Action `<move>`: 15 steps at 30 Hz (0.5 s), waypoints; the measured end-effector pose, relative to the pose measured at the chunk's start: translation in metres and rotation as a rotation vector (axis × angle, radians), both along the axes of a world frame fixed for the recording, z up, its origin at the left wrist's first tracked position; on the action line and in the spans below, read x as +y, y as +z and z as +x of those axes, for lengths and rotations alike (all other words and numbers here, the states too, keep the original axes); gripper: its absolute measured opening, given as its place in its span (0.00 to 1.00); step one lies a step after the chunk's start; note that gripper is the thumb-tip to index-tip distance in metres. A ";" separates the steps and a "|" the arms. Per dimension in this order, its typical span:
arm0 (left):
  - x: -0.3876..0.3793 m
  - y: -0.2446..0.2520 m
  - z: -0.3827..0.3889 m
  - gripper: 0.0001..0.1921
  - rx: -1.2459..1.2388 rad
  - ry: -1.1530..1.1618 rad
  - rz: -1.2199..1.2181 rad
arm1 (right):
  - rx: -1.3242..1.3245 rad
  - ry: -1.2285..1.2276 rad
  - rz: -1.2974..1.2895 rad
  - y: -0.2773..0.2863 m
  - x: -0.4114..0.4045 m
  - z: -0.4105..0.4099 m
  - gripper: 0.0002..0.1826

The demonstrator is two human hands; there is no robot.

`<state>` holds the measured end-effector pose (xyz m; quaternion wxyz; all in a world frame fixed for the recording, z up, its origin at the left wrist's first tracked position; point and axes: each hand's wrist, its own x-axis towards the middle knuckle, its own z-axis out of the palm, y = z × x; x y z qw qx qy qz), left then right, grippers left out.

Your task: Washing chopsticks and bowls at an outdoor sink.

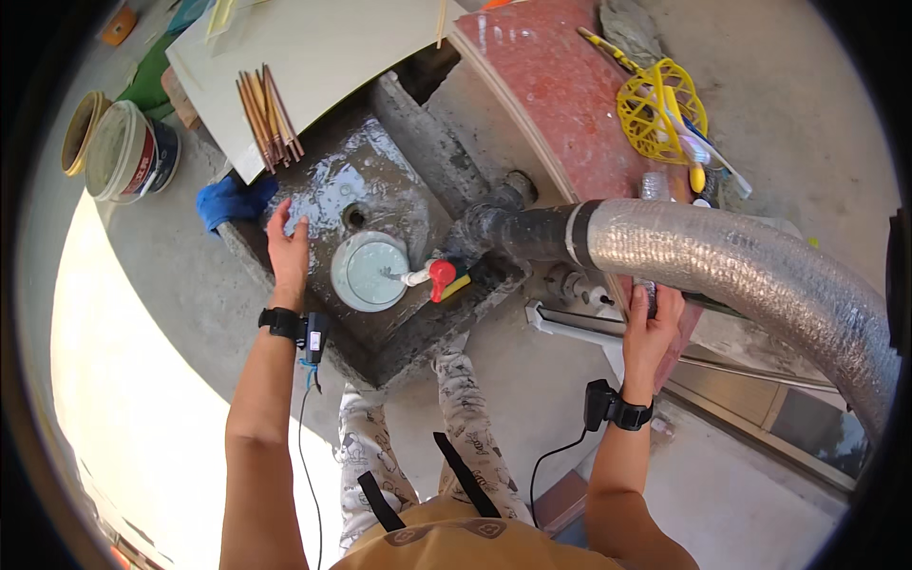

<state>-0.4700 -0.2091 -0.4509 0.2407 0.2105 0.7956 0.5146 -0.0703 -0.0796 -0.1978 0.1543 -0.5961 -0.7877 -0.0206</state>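
Note:
A concrete sink (313,171) with a wet floor lies before me. In it a round bowl (368,272) of water stands under a white tap with a red handle (442,274), beside the drain hole. My left hand (288,246) hovers over the sink's left side, fingers apart and holding nothing. My right hand (652,320) is at the edge of the red board, its fingers on a small shiny, dark object (647,293) that is partly hidden by the hand and the pipe. Several wooden chopsticks (267,117) lie on the pale board, their ends over its edge.
A foil-wrapped pipe (712,242) arches across the right side above the red board (570,92). A yellow plastic basket (662,110) holds toothbrushes there. A blue cloth (231,203) hangs on the sink's left corner. Buckets (132,153) stand at the far left.

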 end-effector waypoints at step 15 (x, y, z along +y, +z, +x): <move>-0.097 -0.052 0.144 0.16 -0.307 -0.004 -0.170 | 0.504 0.416 -0.567 -0.168 -0.127 -0.109 0.11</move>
